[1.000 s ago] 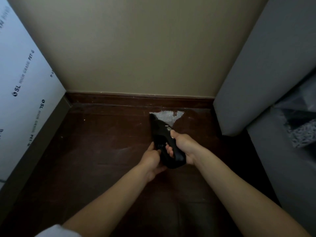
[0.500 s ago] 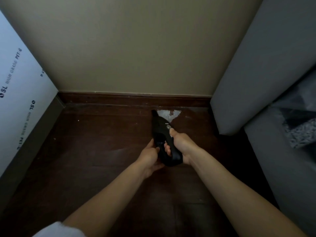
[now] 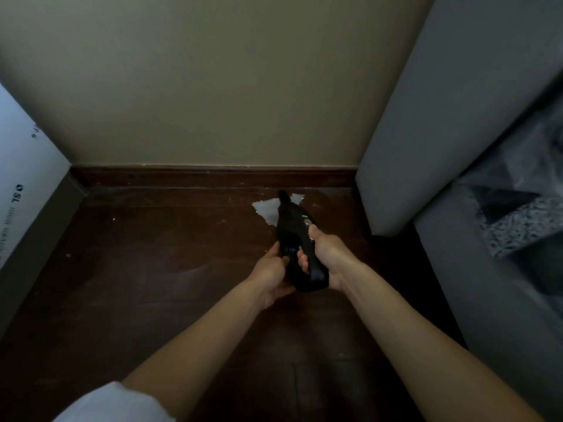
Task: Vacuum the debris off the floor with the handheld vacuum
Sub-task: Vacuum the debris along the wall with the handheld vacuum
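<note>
Both hands grip glossy black vacuum (image 3: 292,236) (tapered nozzle).

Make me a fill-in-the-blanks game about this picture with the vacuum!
1. The black handheld vacuum is held by ____ hands.
2. Its nozzle points at a pale patch of debris on the dark ____ floor.
3. The right hand grips the vacuum's ____.
4. The left hand touches the vacuum's ____ side.

Missing words: two; wooden; handle; left
</note>
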`<move>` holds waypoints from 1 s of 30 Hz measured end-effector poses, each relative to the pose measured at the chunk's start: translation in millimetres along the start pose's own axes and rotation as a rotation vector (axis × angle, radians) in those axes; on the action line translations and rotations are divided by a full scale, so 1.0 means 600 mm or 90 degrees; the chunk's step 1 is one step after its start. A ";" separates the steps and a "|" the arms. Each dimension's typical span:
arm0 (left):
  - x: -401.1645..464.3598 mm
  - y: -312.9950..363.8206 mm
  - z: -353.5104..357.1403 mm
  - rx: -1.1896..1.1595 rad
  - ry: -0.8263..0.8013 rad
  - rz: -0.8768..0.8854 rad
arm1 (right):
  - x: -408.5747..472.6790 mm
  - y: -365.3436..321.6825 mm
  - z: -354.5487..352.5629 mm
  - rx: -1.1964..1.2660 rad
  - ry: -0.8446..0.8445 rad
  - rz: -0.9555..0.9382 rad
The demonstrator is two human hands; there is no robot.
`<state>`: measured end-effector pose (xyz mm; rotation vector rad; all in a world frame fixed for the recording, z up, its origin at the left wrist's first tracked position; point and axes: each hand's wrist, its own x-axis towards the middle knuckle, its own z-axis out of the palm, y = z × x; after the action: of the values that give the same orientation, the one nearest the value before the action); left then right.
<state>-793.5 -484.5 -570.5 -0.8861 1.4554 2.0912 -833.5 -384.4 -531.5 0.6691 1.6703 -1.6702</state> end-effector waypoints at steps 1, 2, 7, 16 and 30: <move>0.002 -0.001 0.003 0.005 -0.006 0.001 | 0.001 0.000 -0.005 0.002 0.003 -0.002; 0.005 -0.002 0.008 0.010 -0.010 0.001 | 0.002 0.000 -0.010 0.005 0.007 -0.004; 0.011 -0.008 0.025 0.029 -0.028 -0.005 | 0.004 0.009 -0.033 0.042 0.017 -0.006; 0.005 -0.026 0.030 0.045 -0.049 -0.023 | -0.016 0.023 -0.051 0.063 0.015 0.006; -0.045 -0.066 0.006 0.035 -0.036 -0.028 | -0.060 0.062 -0.034 0.058 -0.012 0.020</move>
<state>-748.8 -467.3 -576.4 -0.8240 1.4442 2.0174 -784.3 -358.4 -529.6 0.7172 1.5707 -1.7331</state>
